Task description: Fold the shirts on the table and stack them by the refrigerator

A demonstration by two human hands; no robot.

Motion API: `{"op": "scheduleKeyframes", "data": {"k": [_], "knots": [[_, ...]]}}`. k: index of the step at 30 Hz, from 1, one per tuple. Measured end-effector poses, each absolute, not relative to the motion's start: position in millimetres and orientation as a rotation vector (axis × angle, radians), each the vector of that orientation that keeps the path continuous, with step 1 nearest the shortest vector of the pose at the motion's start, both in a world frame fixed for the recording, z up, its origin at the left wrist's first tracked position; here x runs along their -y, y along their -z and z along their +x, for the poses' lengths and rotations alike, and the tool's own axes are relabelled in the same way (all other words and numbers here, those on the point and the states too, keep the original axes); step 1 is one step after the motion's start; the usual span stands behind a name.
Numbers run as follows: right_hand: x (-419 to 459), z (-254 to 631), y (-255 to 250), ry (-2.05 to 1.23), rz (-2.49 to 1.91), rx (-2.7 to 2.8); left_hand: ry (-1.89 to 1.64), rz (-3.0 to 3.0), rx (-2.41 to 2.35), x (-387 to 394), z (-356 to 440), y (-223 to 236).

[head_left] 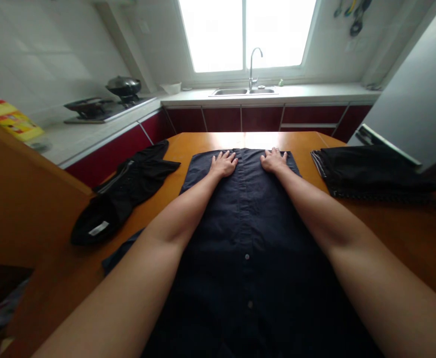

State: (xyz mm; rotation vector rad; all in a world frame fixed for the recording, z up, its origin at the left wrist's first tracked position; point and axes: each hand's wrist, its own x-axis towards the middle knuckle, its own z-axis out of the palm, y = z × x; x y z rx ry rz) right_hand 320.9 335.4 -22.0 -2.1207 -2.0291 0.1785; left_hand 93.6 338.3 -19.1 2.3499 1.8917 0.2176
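Note:
A dark navy button-up shirt lies spread out, its button placket up and running down the middle, with its far edge towards the window. Near that far edge my left hand rests flat on the cloth, left of the placket, fingers spread. On the other side of the placket, my right hand also presses flat with its fingers apart, and a ring shows on one finger. A bit of dark blue cloth pokes out beyond my left forearm; the near part of the shirt is in deep shadow.
The wooden table carries a crumpled black garment with a white label at left and folded dark cloth at right. Beyond are a counter with a sink, a stove with a pot, and a yellow jug.

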Motion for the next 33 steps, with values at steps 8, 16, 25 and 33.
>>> {"op": "scheduleKeyframes", "data": {"k": [8, 16, 25, 33], "knots": [[-304, 262, 27, -0.248, -1.599, 2.460, -0.367, 2.457, -1.840, -335, 93, 23], [-326, 324, 15, -0.161, -1.997, 2.023, -0.292, 2.449, -1.827, -335, 91, 22], [-241, 282, 20, -0.057, -1.639, 2.292, -0.361, 2.433, -1.821, -337, 92, 25], [-254, 366, 26, -0.126, -1.980, 2.219, -0.550, 2.382, -1.884, -329, 92, 21]]}}
